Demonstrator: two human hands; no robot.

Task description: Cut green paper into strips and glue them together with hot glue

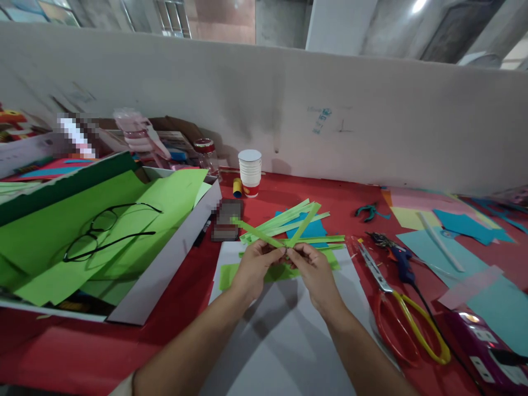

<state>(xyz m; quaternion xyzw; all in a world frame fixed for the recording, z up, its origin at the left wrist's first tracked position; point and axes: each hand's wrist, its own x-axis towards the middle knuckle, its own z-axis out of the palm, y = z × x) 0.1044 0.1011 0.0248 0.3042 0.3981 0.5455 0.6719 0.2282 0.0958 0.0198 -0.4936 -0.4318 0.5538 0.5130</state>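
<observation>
My left hand [253, 268] and my right hand [314, 269] meet over a white sheet [284, 335] on the red table. Both pinch green paper strips [264, 235] that cross in a V where the fingertips touch, one strip pointing up left, the other up right. Behind the hands lies a loose pile of more green strips [297, 225] on a blue paper [309, 228], and a green paper piece [231, 273] sits under my left hand.
An open box [173, 258] at left holds green sheets and black spectacles [103, 228]. Stacked paper cups [250, 171] stand by the back wall. At right lie scissors with red and yellow handles [406, 322], a glue gun [402, 261], small pliers [369, 210] and coloured papers [454, 231].
</observation>
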